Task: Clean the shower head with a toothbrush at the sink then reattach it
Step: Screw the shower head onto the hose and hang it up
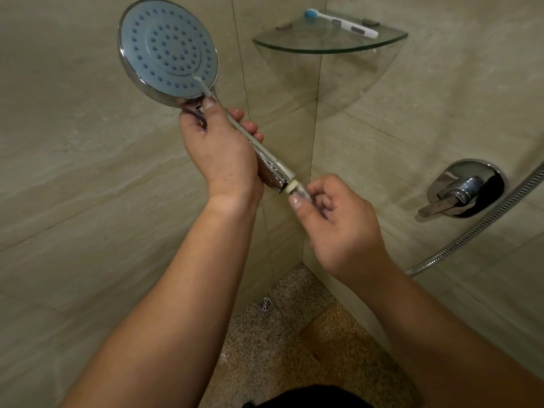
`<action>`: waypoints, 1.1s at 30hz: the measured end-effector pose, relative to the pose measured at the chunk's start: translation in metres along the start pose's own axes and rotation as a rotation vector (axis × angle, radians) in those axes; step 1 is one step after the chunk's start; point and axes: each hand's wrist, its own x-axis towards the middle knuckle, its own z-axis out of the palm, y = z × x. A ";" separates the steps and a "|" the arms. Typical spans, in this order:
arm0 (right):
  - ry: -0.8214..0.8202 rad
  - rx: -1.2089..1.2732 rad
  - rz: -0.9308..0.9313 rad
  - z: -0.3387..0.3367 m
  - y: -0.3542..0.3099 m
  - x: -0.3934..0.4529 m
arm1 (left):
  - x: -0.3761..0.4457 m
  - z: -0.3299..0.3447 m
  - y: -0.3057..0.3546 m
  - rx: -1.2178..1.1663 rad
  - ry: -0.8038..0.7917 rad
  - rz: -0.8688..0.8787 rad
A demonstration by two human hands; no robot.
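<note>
Beige tiled shower walls [73, 172] meet in a corner, with a glass shelf [329, 44] at one o'clock carrying the toothbrush [341, 23]. The shower head [167, 51] sits at eleven o'clock, its handle wrapped by the left hand [217, 148]. The right hand [338, 219] pinches the hose nut [303, 192] at the handle's end. Judging by this, the thread is being turned: hold the handle steady, keep the nut square, twist with fingers only.

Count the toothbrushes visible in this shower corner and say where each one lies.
1. The toothbrush lies flat on the glass corner shelf, blue head pointing left. None other shows.
</note>
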 end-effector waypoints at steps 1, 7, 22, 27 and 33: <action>0.000 -0.019 -0.012 -0.001 -0.001 0.000 | 0.001 0.000 0.000 -0.003 0.004 0.000; -0.010 0.018 0.029 0.001 0.003 0.001 | -0.001 -0.001 -0.003 0.002 0.001 0.009; -0.055 -0.032 0.087 -0.001 0.005 0.001 | -0.001 -0.001 -0.003 0.012 0.003 0.025; -0.012 -0.064 0.063 0.001 0.005 0.001 | -0.003 -0.001 -0.003 0.006 -0.007 0.021; -0.046 0.006 0.085 0.000 0.002 0.000 | -0.004 0.000 -0.002 0.012 -0.012 0.033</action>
